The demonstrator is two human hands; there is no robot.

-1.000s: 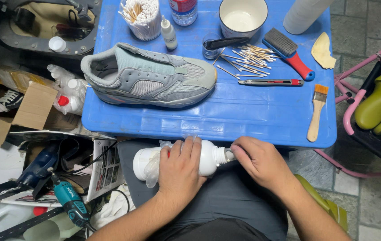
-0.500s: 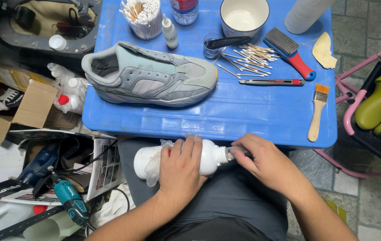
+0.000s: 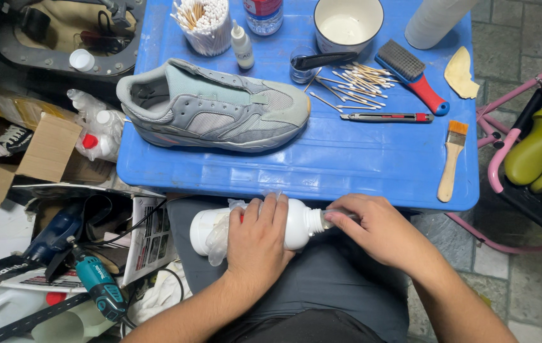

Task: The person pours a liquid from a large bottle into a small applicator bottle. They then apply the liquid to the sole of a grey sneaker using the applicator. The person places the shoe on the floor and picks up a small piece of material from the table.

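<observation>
A white plastic bottle lies sideways across my lap, below the front edge of the blue table. My left hand wraps over the bottle's body, with a crumpled clear wrap bunched under it. My right hand pinches the bottle's neck end; the cap itself is hidden by my fingers. A grey and pale green sneaker rests on its sole on the table, toe pointing right.
On the table: a cup of cotton swabs, small dropper bottle, white bowl, loose swabs, red-handled brush, utility knife, paintbrush. Boxes and a teal drill crowd the floor left; green shoe forms sit right.
My right hand has shifted slightly at the bottle's neck. The bottle and left hand stay in place.
</observation>
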